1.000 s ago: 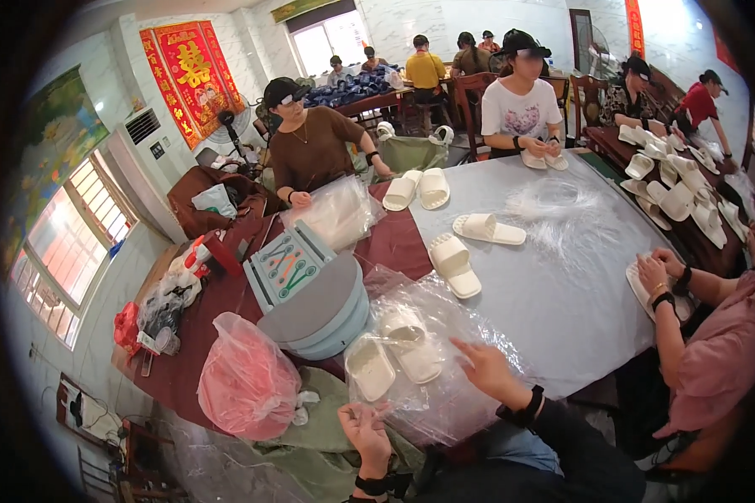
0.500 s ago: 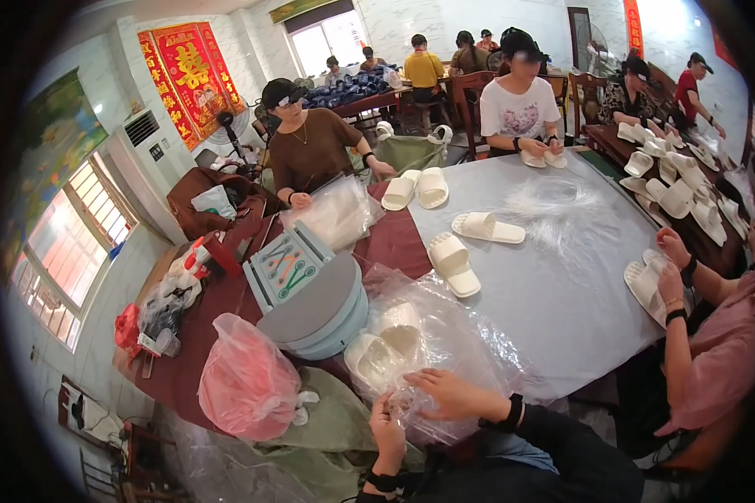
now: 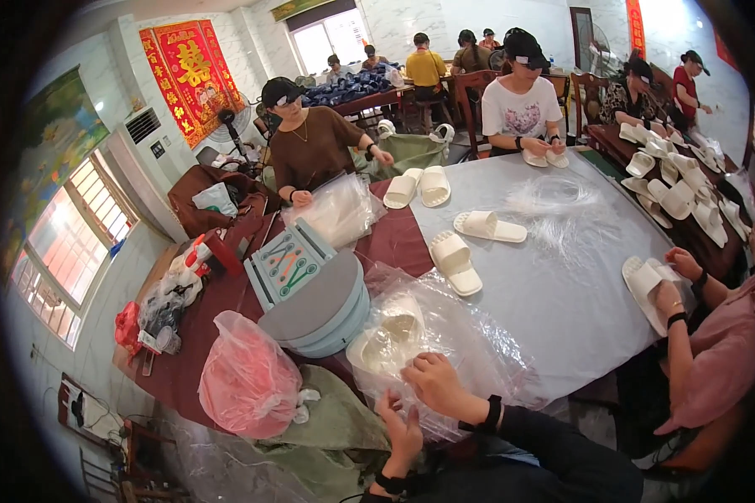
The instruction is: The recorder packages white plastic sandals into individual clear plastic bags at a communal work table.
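Observation:
A pair of cream slippers (image 3: 398,320) lies inside a clear plastic bag (image 3: 470,352) at the near edge of the table. My right hand (image 3: 440,387) has its fingers bent onto the bag's near part, gripping the film just below the slippers. Beside it and lower, my left hand (image 3: 403,434) is at the bag's near edge, thumb apart from the fingers, with nothing visible between them. Part of the bag is hidden under my right hand and forearm.
A grey-blue machine (image 3: 310,293) stands left of the bag, beside a pink-filled plastic bag (image 3: 250,377). Loose slippers (image 3: 455,262) and a heap of clear strips (image 3: 558,205) lie on the grey cloth (image 3: 554,310). A co-worker at right holds a slipper (image 3: 644,289); others sit across.
My right hand has shifted left and down along the bag, its fingers more bent. My left hand has lowered slightly and its thumb and fingers have parted. The bag has spread over the slippers.

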`<state>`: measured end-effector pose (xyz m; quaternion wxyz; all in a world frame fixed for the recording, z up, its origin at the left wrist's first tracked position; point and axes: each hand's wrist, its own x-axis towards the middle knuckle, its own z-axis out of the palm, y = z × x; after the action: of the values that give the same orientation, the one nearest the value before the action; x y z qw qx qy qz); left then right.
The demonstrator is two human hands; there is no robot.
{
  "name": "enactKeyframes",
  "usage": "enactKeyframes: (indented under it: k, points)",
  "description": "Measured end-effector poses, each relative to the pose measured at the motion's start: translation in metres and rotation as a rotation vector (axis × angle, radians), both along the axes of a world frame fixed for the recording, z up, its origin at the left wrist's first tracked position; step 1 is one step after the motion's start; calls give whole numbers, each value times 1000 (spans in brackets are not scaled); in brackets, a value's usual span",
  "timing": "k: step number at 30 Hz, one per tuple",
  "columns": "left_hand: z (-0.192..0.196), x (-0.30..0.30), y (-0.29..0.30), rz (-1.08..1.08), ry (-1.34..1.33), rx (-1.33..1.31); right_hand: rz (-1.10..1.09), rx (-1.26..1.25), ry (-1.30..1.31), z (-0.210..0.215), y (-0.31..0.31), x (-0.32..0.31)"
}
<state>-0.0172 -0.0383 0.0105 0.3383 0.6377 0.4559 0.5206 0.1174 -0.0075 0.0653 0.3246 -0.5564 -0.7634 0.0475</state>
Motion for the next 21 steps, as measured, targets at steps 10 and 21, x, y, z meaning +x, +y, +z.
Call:
enactKeyframes:
  k: [10,21]
  points:
    - [-41,-6,13,-58,919,118,-71,260,377,16,28,-22]
    - [6,-17,8,-513,581,-241,-155,406,881,59,-11,-2]
